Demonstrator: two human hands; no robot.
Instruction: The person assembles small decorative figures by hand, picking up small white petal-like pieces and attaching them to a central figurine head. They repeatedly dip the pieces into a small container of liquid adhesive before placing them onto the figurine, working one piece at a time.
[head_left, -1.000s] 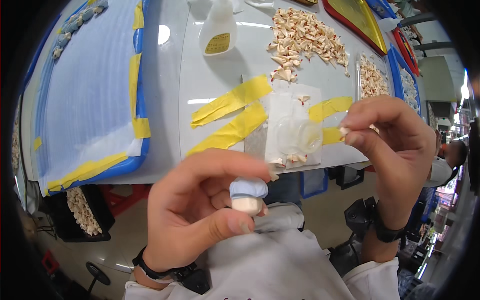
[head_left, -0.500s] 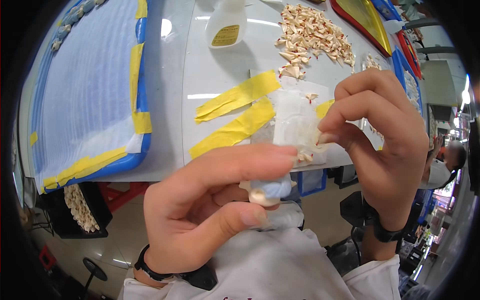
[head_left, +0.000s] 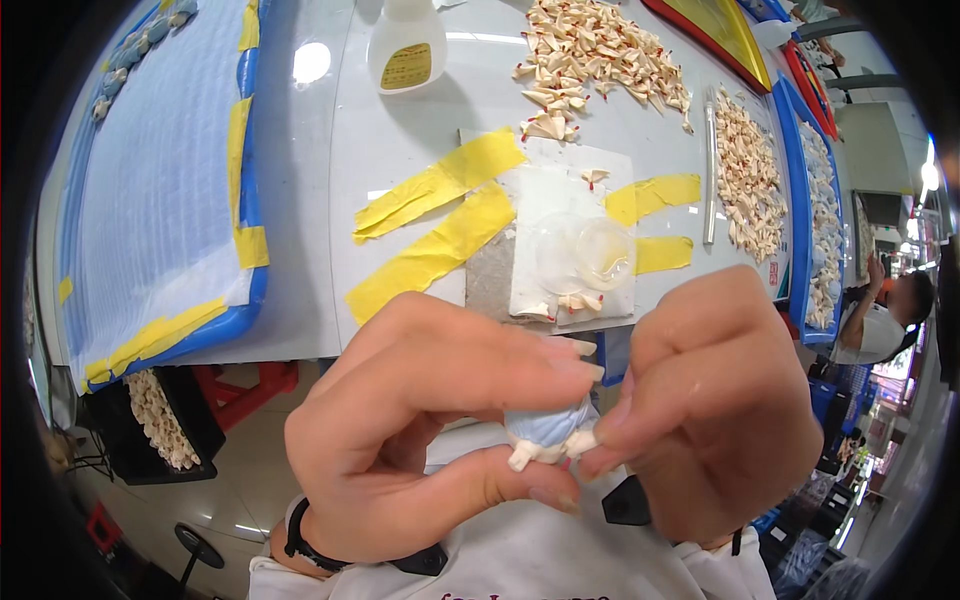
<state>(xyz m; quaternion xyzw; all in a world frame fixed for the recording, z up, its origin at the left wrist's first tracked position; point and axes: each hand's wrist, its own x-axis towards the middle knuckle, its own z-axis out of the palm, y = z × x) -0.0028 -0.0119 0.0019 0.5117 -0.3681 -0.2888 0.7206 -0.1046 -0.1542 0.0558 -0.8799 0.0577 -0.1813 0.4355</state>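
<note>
Between the thumb and fingers of my left hand (head_left: 410,410) is a small blue-and-cream figurine (head_left: 547,426), held in front of my chest. My right hand (head_left: 715,400) pinches a little cream piece (head_left: 582,440) against the figurine's right side; the fingertips hide most of it. Beyond the hands, a shallow clear dish (head_left: 612,254) with a yellowish smear rests on a white pad (head_left: 540,195). A few cream pieces with red tips (head_left: 580,301) lie beside the dish on that pad.
Yellow tape strips (head_left: 435,190) flank the pad. A squeeze bottle (head_left: 405,50) stands behind, near a pile of red-tipped pieces (head_left: 600,50). On the left is a blue tray (head_left: 262,200) with cloth and several figurines; a blue tray (head_left: 797,200) of parts stands right.
My right hand has come from the clear dish down to the figurine's right side. My left hand has turned the figurine a little. The view has shifted slightly.
</note>
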